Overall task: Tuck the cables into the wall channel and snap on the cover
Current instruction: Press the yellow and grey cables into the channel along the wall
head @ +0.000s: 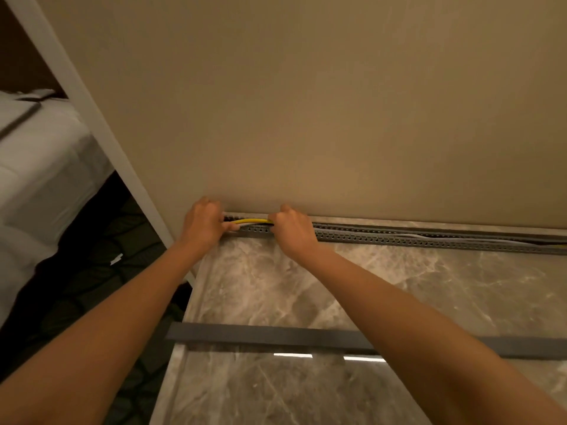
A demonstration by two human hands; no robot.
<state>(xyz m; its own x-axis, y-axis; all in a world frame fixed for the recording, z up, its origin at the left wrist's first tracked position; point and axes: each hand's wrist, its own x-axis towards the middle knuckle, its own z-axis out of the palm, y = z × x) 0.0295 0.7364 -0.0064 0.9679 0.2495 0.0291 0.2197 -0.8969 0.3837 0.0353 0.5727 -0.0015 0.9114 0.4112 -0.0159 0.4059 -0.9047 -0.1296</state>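
Grey perforated plastic forms the wall channel (399, 239), which runs along the foot of a beige wall (306, 102) where it meets a marble floor (383, 289) veined in brown and cream. The channel lies open along its whole visible length, its slotted front lip facing the camera.

At the channel's left end, both bare forearms reach in from below. The left hand (204, 223) is curled at the very end of the channel, its fingers closed around the cables there. The right hand (294, 230) sits just beside it to the right, also curled into a fist with the fingers closed over the cables and the knuckles against the channel's edge. Between the two hands a yellow cable (254, 221) arches slightly, and a white cable (245, 223) lies right against it; both sit at the mouth of the channel, though whether they are fully seated inside cannot be told.

Farther right, pale cables (429, 236) rest inside the channel and trail toward the right edge of the view.

The cover (276, 335), a long flat grey strip, lies loose on the floor nearer the camera, well apart from the channel and roughly parallel to it, passing under the right forearm.

To the left, beyond a white door frame (101, 142), a bed with white linen (40, 179) stands over dark patterned carpet (92, 289).
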